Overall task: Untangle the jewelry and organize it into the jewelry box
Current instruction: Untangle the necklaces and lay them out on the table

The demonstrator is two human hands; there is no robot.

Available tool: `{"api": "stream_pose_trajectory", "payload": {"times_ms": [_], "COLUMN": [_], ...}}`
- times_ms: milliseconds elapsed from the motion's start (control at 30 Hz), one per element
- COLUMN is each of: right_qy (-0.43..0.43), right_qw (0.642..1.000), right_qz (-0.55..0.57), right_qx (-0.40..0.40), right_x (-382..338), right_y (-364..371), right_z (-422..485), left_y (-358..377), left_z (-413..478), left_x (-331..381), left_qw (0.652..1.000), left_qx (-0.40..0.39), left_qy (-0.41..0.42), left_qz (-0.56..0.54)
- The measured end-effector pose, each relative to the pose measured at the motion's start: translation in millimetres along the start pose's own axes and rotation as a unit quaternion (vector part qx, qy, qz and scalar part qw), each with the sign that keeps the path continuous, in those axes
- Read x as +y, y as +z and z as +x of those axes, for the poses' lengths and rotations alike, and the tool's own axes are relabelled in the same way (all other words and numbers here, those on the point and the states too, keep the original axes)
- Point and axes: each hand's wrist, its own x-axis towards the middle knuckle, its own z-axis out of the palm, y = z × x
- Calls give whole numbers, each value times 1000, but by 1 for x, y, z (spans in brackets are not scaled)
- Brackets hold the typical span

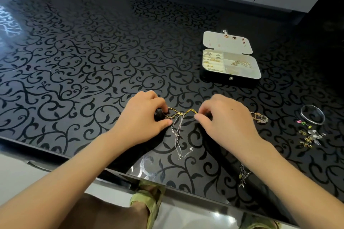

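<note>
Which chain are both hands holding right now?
The gold chain, stretched between the left hand and the right hand. The thin silver chain only trails down from it.

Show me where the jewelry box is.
Head view: the jewelry box lies open on the table, right of centre, just beyond the right hand.

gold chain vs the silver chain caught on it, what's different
The gold chain is chunky-linked, the silver chain very fine. The gold chain is pulled between the left hand and right hand; the silver chain trails slack toward the person. Both meet in one tangle.
</note>
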Motion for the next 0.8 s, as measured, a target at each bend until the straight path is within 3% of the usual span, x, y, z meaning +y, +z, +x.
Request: {"api": "stream_pose_trajectory", "payload": {"times_ms": [100, 333, 500, 633, 800], "right_qy": [0, -17, 13, 25, 21], "right_qw": [998, 986, 986, 978, 970], "right_qz": [58, 67, 101, 167, 223], "right_qx": [-18, -149, -134, -118, -91], "right_x": [-13, -27, -19, -9, 4], "right_y": [9, 32, 30, 30, 24], "right_z": [27, 76, 97, 105, 87], "left_y": [0, -2, -2, 3, 11], "left_z": [3, 13, 16, 11, 9], "left_x": [-2, -17, -21, -10, -14], "left_qw": [1000, 997, 996, 991, 987], "left_qx": [15, 47, 77, 30, -7], "left_qy": [7, -9, 18, 127, 160], "left_qz": [11, 61, 38, -7, -3]}}
